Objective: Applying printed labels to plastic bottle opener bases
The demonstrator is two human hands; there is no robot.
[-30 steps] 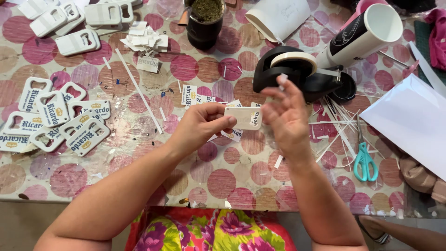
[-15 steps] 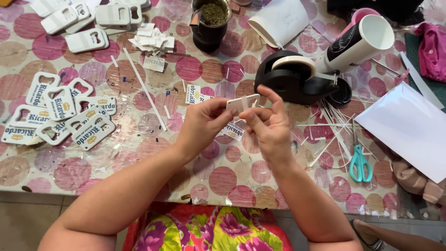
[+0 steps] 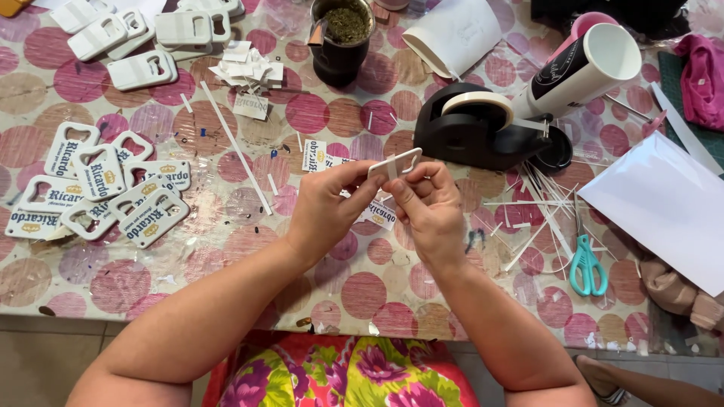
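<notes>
One tape dispenser [image 3: 475,124], one pair of scissors [image 3: 587,264], two hands

The desk [image 3: 226,249] wears a beige cloth patterned with pink and tan scribbled circles. A small white tag [image 3: 394,163] sits between the hands. At nine o'clock lie white tags printed in blue and gold [image 3: 98,185]; at eleven, plain white tags [image 3: 143,69]. At one o'clock stands a black tape dispenser [image 3: 467,128] with a cream roll. At four o'clock, turquoise-handled scissors [image 3: 587,264]. At six, a skirt [image 3: 354,373] in red, yellow-green and magenta florals
</notes>
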